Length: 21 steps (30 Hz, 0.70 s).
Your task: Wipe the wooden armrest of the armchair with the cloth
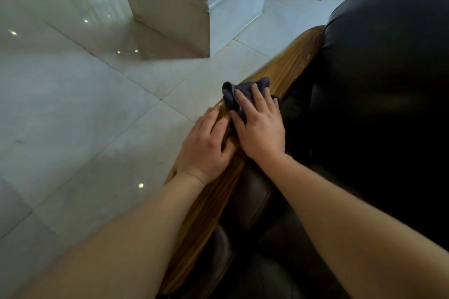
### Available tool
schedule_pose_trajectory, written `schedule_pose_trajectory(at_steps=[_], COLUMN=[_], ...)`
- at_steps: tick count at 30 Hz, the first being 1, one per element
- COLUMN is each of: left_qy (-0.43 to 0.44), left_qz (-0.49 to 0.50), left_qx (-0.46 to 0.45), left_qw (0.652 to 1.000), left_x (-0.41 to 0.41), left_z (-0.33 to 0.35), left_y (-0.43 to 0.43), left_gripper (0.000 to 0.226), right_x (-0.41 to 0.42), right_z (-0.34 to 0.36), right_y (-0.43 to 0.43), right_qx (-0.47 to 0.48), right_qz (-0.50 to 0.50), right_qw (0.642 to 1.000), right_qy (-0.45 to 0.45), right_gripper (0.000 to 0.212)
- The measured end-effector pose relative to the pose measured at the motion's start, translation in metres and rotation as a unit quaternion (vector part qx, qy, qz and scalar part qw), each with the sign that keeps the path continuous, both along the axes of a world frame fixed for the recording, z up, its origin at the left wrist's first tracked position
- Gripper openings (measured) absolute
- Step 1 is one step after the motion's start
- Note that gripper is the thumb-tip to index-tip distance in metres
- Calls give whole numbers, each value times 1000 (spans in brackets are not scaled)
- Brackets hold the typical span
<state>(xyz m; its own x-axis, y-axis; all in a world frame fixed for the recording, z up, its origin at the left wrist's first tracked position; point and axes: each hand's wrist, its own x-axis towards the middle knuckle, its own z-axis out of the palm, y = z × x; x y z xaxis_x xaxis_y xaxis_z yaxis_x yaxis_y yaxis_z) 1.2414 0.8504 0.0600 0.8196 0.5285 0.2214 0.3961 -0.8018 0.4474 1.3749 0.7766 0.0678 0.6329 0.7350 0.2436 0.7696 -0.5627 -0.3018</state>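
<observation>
a crumpled dark grey cloth is pressed flat onto the glossy brown wooden armrest of the dark leather armchair by the right hand, fingers spread over it rather than clenched. the left hand is laid open on the armrest just beside it, grasping nothing. pale polished floor tiles are seen beyond.

Wooden armrest: glossy, grained, brown, running diagonally along the dark leather armchair. Cloth: dark grey-blue, crumpled, lying on the armrest's top about midway along, its outer corner draping over the edge away from the armchair's seat.
</observation>
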Motion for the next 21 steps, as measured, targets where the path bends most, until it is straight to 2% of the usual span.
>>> schedule_pose_trajectory(at_steps=[3, 6, 11, 13, 16, 18, 19, 21], left_qy=[2, 31, 70, 71, 50, 40, 38, 37], left_qz=[7, -27, -5, 28, 39, 36, 33, 32], left_qx=[-30, -4, -2, -15, 7, 12, 6, 4], left_qw=[1000, 999, 998, 997, 998, 998, 999, 999], left_x=[-8, -33, -63, -68, -71, -71, -72, -72], left_z=[-2, -12, -29, -35, -39, -39, -39, -39], left_y=[-1, -8, -16, -20, -24, -22, -21, -21], left_gripper=[55, 74, 86, 88, 84, 79, 78, 77], right_x=[-23, 1, 17, -5, -36, -28, -17, -2], right_z=[-7, -3, 9, 8, 1, 1, 3, 3], right_y=[-17, -20, 13, 14, -4, -18, -22, -26], right_qx=[-11, -49, -48, -37, -32, -43, -43, -23], right_qz=[50, 103, -6, -14, 134, 226, 241, 198], right_qw=[998, 993, 998, 999, 988, 970, 966, 978], right_qy=[-20, -31, 32, 15, -68, -85, -82, -60], right_gripper=[54, 57, 58, 53, 45, 47, 48, 50])
